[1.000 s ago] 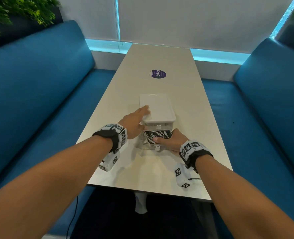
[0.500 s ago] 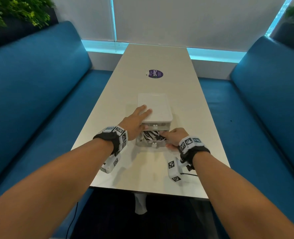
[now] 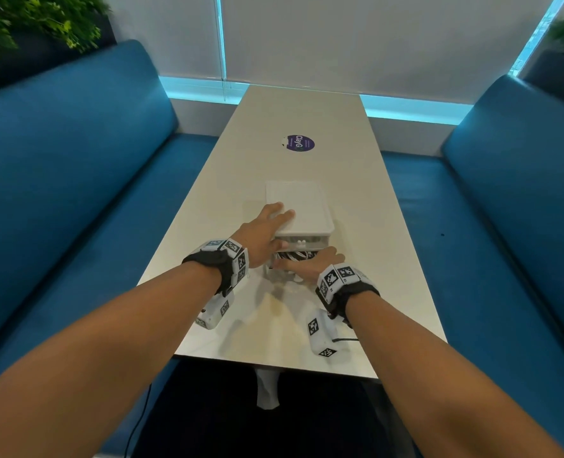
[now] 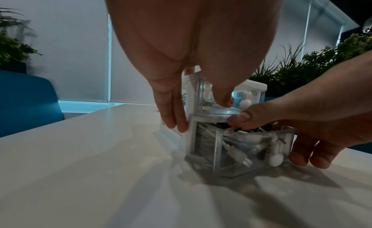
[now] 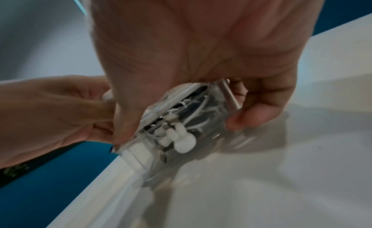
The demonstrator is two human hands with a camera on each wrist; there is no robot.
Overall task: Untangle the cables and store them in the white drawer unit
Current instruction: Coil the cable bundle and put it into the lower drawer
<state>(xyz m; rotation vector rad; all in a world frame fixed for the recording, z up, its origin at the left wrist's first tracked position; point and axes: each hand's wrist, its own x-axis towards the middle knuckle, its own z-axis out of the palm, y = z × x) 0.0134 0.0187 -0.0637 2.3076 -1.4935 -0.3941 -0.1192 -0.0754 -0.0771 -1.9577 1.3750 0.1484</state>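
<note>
The white drawer unit [image 3: 302, 206] stands on the table's near half. My left hand [image 3: 267, 226] rests on its lid and left side with straight fingers [image 4: 173, 113], thumb on the clear upper drawer front. The clear lower drawer [image 4: 241, 151] sticks out a little toward me and is packed with white and dark cables [image 4: 227, 140]. My right hand [image 3: 307, 264] grips this drawer [image 5: 191, 120]: thumb over its top edge on the cables, fingers [image 5: 253, 113] curled round its right side. A white knob [image 5: 182, 140] shows on the drawer front.
The long white table [image 3: 274, 325] carries a purple round sticker [image 3: 298, 143] beyond the unit. Blue benches run along the left [image 3: 75, 193] and right [image 3: 505, 209]. Plants [image 3: 26, 21] stand behind the left bench. The table's near edge lies just behind my wrists.
The lower drawer has slid further into the unit, with my right hand moving forward on it. My left hand has shifted further onto the lid.
</note>
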